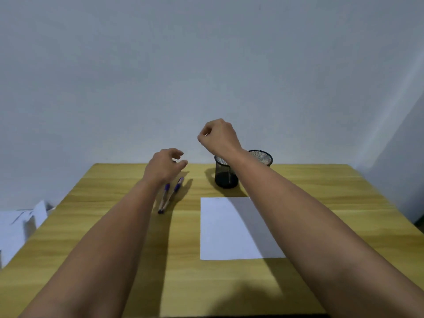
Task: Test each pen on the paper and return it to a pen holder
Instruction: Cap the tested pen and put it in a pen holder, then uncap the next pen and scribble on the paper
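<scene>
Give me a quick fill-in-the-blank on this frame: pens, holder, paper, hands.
1. The number of pens lying on the table is ____.
2. The pen holder is made of black ____.
3. The sheet of paper lies nearer the camera than the holder, and its colour is ____.
4. The left hand hovers above the pens with fingers loosely spread, holding ____.

Missing words: two; mesh; white; nothing
</scene>
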Available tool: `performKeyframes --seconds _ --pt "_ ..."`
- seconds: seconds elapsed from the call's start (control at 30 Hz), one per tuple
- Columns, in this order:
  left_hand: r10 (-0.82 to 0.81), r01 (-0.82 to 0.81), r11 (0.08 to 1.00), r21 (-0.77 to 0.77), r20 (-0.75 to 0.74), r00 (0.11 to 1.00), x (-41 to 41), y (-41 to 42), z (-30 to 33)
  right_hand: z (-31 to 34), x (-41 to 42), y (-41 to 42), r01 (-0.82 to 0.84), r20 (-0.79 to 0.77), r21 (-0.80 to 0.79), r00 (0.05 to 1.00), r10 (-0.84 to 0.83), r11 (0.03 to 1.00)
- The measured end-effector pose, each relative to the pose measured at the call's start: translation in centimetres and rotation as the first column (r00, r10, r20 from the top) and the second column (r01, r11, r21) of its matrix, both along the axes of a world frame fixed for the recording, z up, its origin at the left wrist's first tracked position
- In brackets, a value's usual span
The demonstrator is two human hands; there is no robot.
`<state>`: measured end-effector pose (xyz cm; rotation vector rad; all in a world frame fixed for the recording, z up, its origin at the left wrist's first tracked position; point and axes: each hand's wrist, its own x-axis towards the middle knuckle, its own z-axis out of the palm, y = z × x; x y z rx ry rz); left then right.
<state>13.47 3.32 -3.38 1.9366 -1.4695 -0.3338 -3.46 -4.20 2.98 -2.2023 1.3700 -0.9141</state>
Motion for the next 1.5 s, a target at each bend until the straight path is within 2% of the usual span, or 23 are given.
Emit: performKeyframes --seconds 0.17,0.33,0.53,0.8,0.97,1.03,1.13,1.27,1.33,1.4,1.5 --pt "0.105 -0.111 0.992 0.054 0.1 0.989 5.7 1.9 -1.7 -2.8 4.9 1.4 -0.129 -0.038 0.199 0.99 0.139 0.971" --pt "0.099 -0.111 0.986 0.123 0.101 0.99 9.6 2.3 -5.1 -8.0 10.4 2.8 -0.198 -0.202 0.359 0.938 0.283 0.912" --pt "0.044 -0.051 0.992 0.115 0.059 0.997 11.5 1.9 -7.1 -11.0 13.6 4.3 -0.175 -0.296 0.378 0.908 0.298 0.909" --pt "0.039 -0.038 0.995 0.088 -0.012 0.999 11.9 1.7 -7.1 -10.5 14.9 4.6 -0.092 -0.366 0.41 0.895 0.256 0.907" --pt "0.054 -0.056 0.997 0.047 0.053 0.997 11.5 2.1 -6.9 -8.5 13.6 5.0 -0.065 -0.386 0.397 0.893 0.231 0.915" --pt "0.018 -0.018 1.0 0.002 0.146 0.989 11.0 2.5 -6.2 -6.8 12.1 5.1 -0.085 -0.318 0.424 0.918 0.236 0.902" --pt "-0.052 0.062 0.997 -0.043 0.193 0.98 9.4 2.9 -4.6 -4.0 8.9 4.7 -0.151 -0.082 0.543 0.969 0.232 0.826" --pt "-0.104 0.126 0.987 -0.102 0.198 0.975 5.8 3.3 -2.0 -1.7 3.2 3.9 -0.172 0.201 0.607 0.978 0.059 0.776" --pt "-0.143 0.165 0.979 -0.123 0.17 0.975 3.6 3.6 -1.0 -1.5 0.4 3.9 -0.215 0.371 0.626 0.928 -0.043 0.75" --pt "-0.194 0.21 0.968 -0.141 0.117 0.974 1.2 3.7 -0.2 -2.0 -1.7 4.0 -0.273 0.529 0.629 0.837 -0.143 0.728" --pt "-0.265 0.266 0.951 -0.156 0.023 0.964 -2.7 3.9 0.1 -3.4 -3.7 4.7 -0.278 0.599 0.626 0.769 -0.222 0.729"
